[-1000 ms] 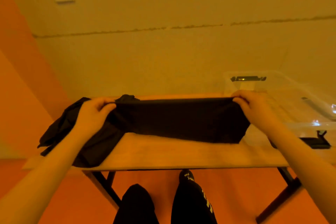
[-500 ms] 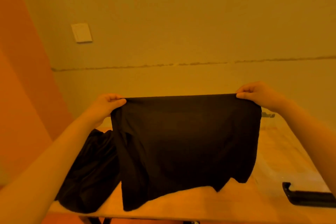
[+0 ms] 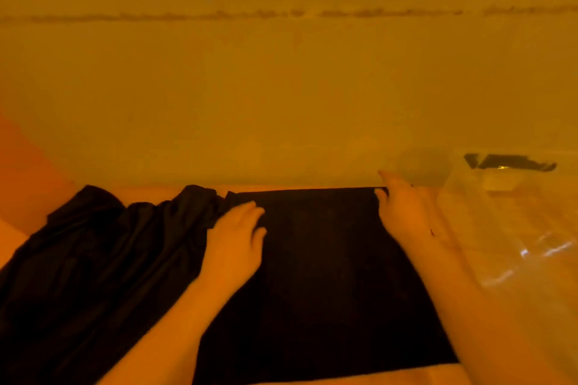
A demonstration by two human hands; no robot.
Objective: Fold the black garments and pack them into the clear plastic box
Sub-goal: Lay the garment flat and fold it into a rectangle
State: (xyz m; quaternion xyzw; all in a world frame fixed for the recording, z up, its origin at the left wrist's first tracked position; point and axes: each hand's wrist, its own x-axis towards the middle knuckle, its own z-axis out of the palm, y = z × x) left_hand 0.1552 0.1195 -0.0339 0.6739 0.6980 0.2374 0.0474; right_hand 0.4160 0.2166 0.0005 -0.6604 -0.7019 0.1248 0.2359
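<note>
A black garment [image 3: 325, 275] lies spread flat on the wooden table [image 3: 359, 377], its far edge along the table's back edge. My left hand [image 3: 236, 241] rests palm down on its left part, fingers apart. My right hand [image 3: 403, 209] is at the garment's far right corner, fingers curled at the edge; whether it still pinches the cloth is unclear. A crumpled pile of black garments [image 3: 84, 259] lies to the left, touching the flat one. The clear plastic box [image 3: 516, 228] stands on the table at the right, beside my right hand.
A black latch [image 3: 509, 162] shows on the box's far side. A plain wall [image 3: 281, 87] rises right behind the table. The table's left edge is near the crumpled pile.
The garment was held up in the air by its top corners; now it lies flat on the table. My left hand has let go and lies on the cloth. The view has dipped down.
</note>
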